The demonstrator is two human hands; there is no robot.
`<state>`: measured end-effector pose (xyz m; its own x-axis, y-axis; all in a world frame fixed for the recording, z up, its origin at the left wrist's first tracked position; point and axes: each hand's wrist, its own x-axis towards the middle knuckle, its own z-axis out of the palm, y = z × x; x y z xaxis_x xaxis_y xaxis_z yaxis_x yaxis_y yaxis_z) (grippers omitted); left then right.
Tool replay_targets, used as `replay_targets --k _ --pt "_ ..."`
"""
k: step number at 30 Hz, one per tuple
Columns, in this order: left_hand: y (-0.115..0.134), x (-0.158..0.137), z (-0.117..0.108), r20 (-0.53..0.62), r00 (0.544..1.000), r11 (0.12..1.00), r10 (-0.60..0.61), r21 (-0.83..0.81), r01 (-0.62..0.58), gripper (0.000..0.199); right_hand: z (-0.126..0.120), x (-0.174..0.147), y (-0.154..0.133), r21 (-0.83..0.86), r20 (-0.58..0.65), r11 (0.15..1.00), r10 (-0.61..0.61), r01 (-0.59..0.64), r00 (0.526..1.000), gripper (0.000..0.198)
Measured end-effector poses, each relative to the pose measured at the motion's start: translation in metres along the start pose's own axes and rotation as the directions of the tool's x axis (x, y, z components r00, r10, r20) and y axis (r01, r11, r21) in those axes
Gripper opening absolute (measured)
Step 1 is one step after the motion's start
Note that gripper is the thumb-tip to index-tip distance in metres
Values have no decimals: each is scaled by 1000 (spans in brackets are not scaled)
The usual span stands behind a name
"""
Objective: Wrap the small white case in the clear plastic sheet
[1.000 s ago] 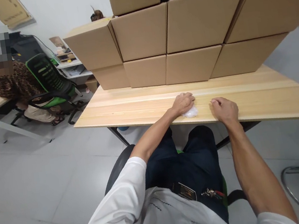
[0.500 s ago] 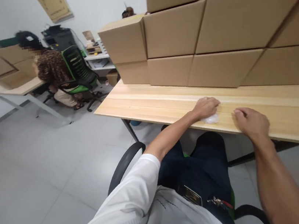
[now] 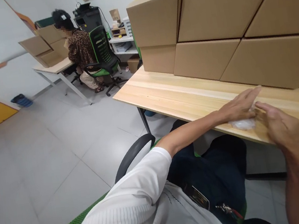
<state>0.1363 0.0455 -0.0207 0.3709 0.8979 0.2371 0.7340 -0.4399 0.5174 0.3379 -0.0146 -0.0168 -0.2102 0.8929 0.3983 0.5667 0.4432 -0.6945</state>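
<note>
The left hand (image 3: 239, 108) lies flat on the light wooden table (image 3: 175, 99), near its front edge. The fingers are stretched out almost straight and point to the right, and the palm presses down on a small white crumpled plastic piece (image 3: 242, 124). This piece lies on the table top just at the front edge, half hidden under the hand. The hand does not grip it; it only covers it from above.

The right hand (image 3: 278, 125) is just beside the left one, on the right of the white piece. Its fingers are loosely bent and its fingertips (image 3: 258, 106) meet the left hand above the piece. I cannot tell if the right hand has hold of the piece, because the picture is blurred there.

Behind both hands, brown cardboard boxes (image 3: 225, 16) stand stacked in two rows along the back of the table. Far on the left, another person in a spotted shirt (image 3: 79, 49) sits on a black and green office chair (image 3: 104, 53) at a second table (image 3: 57, 67), where open cardboard boxes stand.
</note>
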Motion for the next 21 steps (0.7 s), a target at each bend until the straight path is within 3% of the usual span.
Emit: replay_targets --k 5,10,14,21 --pt "0 -6 5 15 997 993 -70 -99 71 126 18 20 19 -130 136 975 -161 179 978 73" --pt "-6 -6 6 73 990 977 -119 -170 130 122 25 31 25 -236 214 949 -161 211 964 86" --pt "-5 -7 0 111 986 970 -125 -195 145 118 30 35 15 -234 280 929 -219 288 935 84" --pt "1 -10 -7 110 984 965 -140 -205 160 118 27 42 2 -215 296 964 -86 154 951 74"
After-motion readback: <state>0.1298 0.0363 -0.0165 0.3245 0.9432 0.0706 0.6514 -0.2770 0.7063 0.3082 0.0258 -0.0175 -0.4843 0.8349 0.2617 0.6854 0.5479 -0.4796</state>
